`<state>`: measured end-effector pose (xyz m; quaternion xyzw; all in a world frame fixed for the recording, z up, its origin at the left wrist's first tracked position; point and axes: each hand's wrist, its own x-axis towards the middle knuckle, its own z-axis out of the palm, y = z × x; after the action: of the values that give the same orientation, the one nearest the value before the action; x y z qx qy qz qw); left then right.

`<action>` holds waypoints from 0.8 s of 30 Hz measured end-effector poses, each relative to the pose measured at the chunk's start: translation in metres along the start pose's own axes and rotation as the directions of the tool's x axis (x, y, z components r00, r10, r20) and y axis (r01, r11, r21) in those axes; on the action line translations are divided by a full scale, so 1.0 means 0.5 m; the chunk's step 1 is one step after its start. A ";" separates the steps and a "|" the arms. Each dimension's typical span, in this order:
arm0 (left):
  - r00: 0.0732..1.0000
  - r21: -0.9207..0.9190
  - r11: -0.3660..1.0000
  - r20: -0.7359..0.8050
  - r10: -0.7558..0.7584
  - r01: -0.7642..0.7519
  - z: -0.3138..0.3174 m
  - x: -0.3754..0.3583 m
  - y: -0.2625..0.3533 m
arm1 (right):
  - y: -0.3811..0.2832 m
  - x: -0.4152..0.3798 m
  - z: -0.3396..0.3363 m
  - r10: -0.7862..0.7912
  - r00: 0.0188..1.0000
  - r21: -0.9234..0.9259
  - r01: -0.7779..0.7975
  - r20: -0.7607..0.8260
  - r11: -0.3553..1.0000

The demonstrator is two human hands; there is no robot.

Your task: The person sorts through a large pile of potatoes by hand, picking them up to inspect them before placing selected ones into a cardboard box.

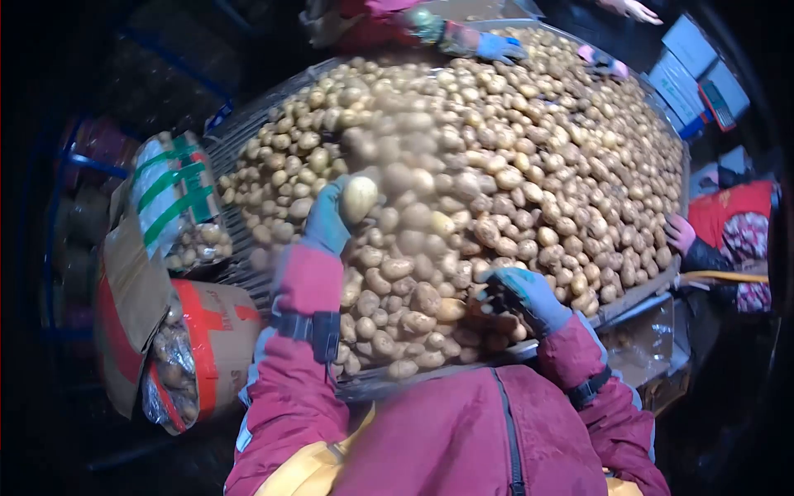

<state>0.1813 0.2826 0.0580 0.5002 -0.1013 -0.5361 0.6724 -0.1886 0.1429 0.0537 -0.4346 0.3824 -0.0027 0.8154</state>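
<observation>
A heap of potatoes [529, 157] covers the large sorting table in front of me. My left hand [328, 219], in a blue-green glove, is closed on a pale potato [360, 198] above the left part of the heap. My right hand [529, 296], in a blue glove with dark fingertips, is low over potatoes near the table's front edge. Its fingers are bent and apart, with no potato visible in them. Between my hands and beyond, a band of potatoes [405, 153] is blurred by motion.
At left stand an open cardboard box [219, 347] with red tape and a green-taped package [174, 194] of potatoes. Co-workers' gloved hands [500, 47] reach in at the far side; another person's hand [680, 234] is at the right edge. Cartons [682, 83] are stacked back right.
</observation>
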 end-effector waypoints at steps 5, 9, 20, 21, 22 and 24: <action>0.976 -0.005 0.994 0.187 -0.107 0.110 0.150 -0.015 -0.138 | 0.034 0.008 -0.035 -0.048 0.978 0.309 -0.018 0.204 0.951; 0.946 0.656 0.747 0.298 -0.124 -0.109 0.302 -0.084 -0.348 | 0.104 0.011 -0.074 -0.085 0.994 0.497 0.040 0.069 0.867; 0.745 0.771 0.637 0.418 -0.520 0.013 0.601 -0.168 -0.500 | 0.313 -0.363 -0.367 -0.165 0.866 0.457 0.401 -0.472 0.794; 0.713 0.761 0.645 0.416 -0.564 0.066 0.611 -0.164 -0.522 | 0.337 -0.405 -0.392 -0.168 0.805 0.443 0.473 -0.570 0.762; 0.711 0.787 0.615 0.408 -0.573 0.045 0.634 -0.168 -0.536 | 0.360 -0.448 -0.419 -0.165 0.736 0.420 0.539 -0.657 0.730; 0.659 0.761 0.640 0.427 -0.619 0.108 0.654 -0.167 -0.576 | 0.415 -0.532 -0.474 -0.158 0.582 0.322 0.632 -0.798 0.705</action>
<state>-0.2508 0.1884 0.0231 0.4962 -0.4068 -0.7327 0.2269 -0.5932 0.1942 -0.0064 -0.2055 0.5355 -0.4808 0.6632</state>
